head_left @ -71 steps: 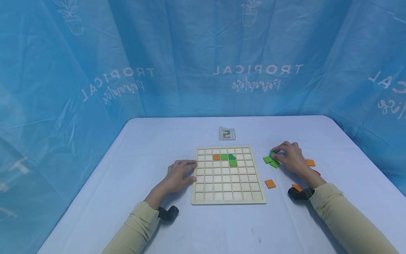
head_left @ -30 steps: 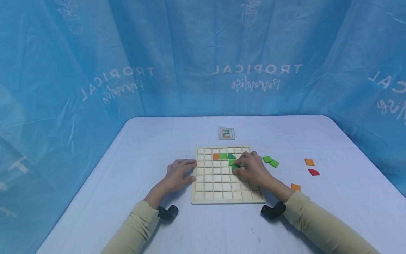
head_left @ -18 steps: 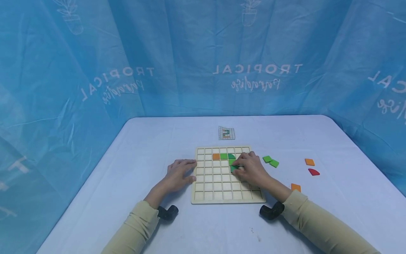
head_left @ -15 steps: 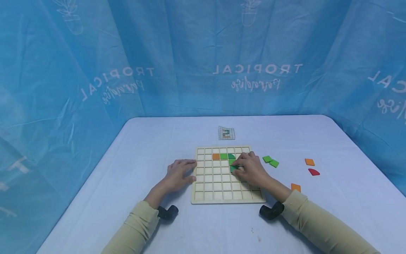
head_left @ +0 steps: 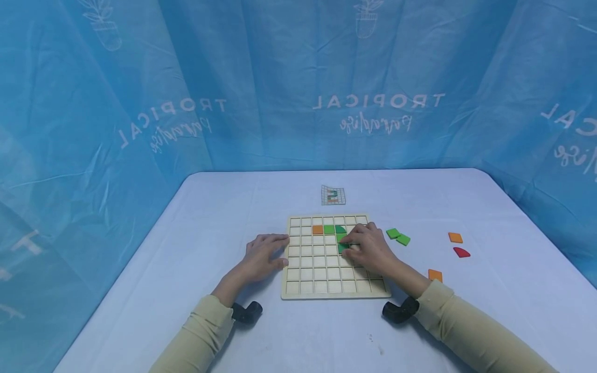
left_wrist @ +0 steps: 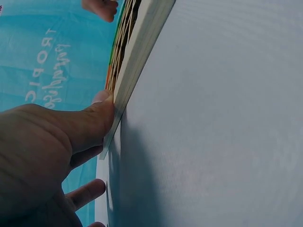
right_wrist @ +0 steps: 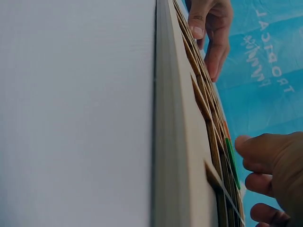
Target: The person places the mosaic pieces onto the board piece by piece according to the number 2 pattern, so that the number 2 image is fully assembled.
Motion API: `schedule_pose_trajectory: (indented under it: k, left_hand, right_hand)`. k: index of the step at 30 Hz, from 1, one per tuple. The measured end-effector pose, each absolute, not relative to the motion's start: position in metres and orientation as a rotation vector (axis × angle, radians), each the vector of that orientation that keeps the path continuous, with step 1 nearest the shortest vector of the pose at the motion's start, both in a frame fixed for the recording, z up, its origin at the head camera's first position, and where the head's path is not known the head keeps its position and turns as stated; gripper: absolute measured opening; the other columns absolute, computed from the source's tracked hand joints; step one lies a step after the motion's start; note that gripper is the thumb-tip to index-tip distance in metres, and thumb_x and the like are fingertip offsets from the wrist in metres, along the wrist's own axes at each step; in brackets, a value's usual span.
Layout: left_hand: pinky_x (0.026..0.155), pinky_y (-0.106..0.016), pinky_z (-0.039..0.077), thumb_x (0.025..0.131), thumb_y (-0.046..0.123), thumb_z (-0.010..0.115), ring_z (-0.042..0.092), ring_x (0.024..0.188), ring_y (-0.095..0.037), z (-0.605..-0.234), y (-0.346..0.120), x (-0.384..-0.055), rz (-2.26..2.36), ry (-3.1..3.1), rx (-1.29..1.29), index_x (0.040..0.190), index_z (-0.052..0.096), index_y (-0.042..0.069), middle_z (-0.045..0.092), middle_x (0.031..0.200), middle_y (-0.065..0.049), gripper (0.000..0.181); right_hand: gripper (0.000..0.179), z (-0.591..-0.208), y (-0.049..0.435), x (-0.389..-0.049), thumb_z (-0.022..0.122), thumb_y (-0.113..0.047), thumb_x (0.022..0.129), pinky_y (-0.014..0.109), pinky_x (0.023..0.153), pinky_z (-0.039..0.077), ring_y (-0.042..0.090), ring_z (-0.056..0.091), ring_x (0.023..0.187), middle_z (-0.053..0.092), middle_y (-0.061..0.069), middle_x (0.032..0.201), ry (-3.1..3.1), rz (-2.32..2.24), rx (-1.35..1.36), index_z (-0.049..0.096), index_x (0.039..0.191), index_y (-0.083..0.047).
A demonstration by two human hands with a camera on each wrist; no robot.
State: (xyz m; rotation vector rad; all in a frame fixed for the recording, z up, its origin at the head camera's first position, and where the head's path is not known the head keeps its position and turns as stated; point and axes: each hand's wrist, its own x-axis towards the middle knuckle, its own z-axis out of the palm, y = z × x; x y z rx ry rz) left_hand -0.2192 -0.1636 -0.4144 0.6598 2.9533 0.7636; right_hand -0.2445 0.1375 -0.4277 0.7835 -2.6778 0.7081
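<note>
Here, in the head view, the dark green tile (head_left: 342, 249) on the gridded board (head_left: 336, 297) looks light, stiff, best held by opposite edges; the right grip (head_left: 368, 248) pinches it. Left wrist: the left grip (left_wrist: 47, 146), fingers spread, touches the board's edge. Right wrist: the right grip's fingers are bent.

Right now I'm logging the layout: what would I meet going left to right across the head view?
Left hand, orange tile on the board, green tile beside it, right hand, two loose green tiles, nearer loose orange tile, red quarter-round piece.
</note>
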Motion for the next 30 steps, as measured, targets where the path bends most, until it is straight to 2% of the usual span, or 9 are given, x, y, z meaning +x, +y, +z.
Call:
schedule_pose_trajectory:
  k: [7,15,23,30]
  left_hand:
    - [0.104,-0.058,0.021,0.091,0.023,0.068,0.033,0.132,-0.033,-0.414,-0.163,-0.219,0.757,2.957,0.654,0.139,0.051,0.004,0.045,0.144,-0.006,0.055]
    - [0.103,-0.058,0.021,0.09,0.022,0.068,0.033,0.132,-0.033,-0.413,-0.163,-0.218,0.763,2.96,0.662,0.138,0.051,0.003,0.045,0.144,-0.007,0.054]
    - [0.104,-0.058,0.021,0.091,0.022,0.068,0.033,0.132,-0.034,-0.414,-0.163,-0.219,0.763,2.957,0.666,0.139,0.05,0.004,0.045,0.144,-0.007,0.055]
    - [0.104,-0.058,0.021,0.091,0.022,0.068,0.033,0.132,-0.034,-0.415,-0.163,-0.22,0.764,2.954,0.658,0.139,0.051,0.004,0.044,0.144,-0.007,0.055]
  right_hand:
    - [0.027,-0.421,0.15,-0.242,0.081,-0.018,0.078,0.041,0.075,0.034,0.025,0.044,0.09,0.059,0.002,0.095,-2.675,0.855,0.701,0.075,0.103,-0.009]
    - [0.031,-0.416,0.174,-0.243,0.08,-0.015,0.078,0.047,0.079,0.033,0.029,0.045,0.09,0.061,0.007,0.096,-2.656,0.857,0.582,0.073,0.106,-0.005]
    - [0.036,-0.419,0.203,-0.245,0.077,-0.019,0.082,0.051,0.084,0.033,0.034,0.043,0.099,0.061,0.015,0.105,-2.751,0.839,0.317,0.07,0.112,-0.001]
    - [0.039,-0.424,0.227,-0.247,0.075,-0.022,0.084,0.051,0.081,0.035,0.037,0.041,0.103,0.058,0.02,0.112,-2.808,0.812,0.177,0.067,0.116,-0.001]
